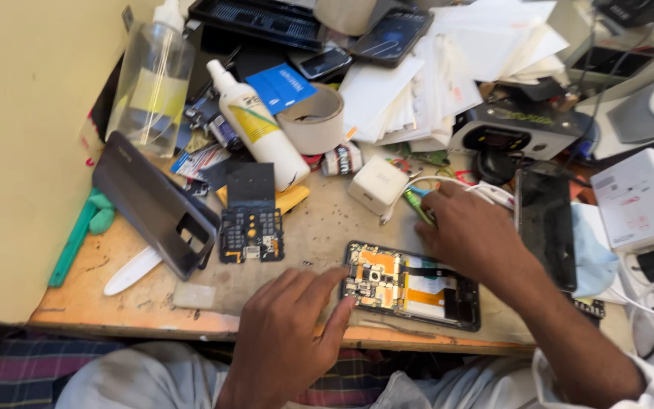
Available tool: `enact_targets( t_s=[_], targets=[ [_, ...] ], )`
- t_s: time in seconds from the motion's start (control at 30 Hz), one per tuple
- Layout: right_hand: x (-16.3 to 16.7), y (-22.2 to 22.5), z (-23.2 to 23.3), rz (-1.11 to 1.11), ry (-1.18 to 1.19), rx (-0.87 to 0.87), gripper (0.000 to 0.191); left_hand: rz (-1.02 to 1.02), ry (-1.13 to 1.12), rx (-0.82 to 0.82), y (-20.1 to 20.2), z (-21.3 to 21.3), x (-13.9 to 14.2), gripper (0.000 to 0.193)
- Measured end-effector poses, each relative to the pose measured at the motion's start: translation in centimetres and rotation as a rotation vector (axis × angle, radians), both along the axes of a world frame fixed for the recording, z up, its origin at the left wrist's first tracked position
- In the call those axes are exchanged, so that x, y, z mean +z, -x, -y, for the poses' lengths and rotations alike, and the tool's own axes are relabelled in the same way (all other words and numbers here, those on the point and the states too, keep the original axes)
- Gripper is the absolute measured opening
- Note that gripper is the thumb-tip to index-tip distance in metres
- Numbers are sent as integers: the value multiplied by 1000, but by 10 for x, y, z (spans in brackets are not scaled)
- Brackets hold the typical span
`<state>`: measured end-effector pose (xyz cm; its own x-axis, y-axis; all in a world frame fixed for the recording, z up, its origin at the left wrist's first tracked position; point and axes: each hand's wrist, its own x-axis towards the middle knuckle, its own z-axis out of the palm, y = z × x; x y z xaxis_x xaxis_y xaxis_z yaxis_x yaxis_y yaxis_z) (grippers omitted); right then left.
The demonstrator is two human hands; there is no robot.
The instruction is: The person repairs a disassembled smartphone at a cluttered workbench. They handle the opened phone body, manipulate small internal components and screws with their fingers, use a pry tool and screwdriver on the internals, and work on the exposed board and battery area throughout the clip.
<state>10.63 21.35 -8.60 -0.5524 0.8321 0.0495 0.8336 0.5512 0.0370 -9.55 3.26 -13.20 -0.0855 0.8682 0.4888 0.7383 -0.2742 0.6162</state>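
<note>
Right hand (469,227) hides a green-tipped tool's grip beside the opened phone (412,285), left hand's (289,333) loose fingertips pressing its glossy circuit-board end.

The table (115,291) is bare wood, rough and scratched. The opened phone (412,285) shows shiny metal bits, orange tape and a dark plastic frame. The phone back cover (149,201) is smooth, glossy grey plastic. The spray bottle (149,83) is clear plastic, and the white bottle (259,125) is smooth plastic too. The tape roll (313,117) looks like matt paper. The white papers (433,76) are thin and crumpled.
</note>
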Motion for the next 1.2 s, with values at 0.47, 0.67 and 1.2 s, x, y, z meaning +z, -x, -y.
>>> enact_targets(
  t_s=[0.47, 0.67, 1.2],
  targets=[
    [-7, -15, -18, -1202, 477, 15, 41, -71, 45, -223, 27, -31, -11, 93],
    [-2, 15, 38, -1116, 525, 145, 68, -64, 84, -227, 31, -41, -18, 94],
    [3, 5, 60, -901, 370, 53, 52, -86, 88, -221, 38, -42, -29, 92]
  ],
)
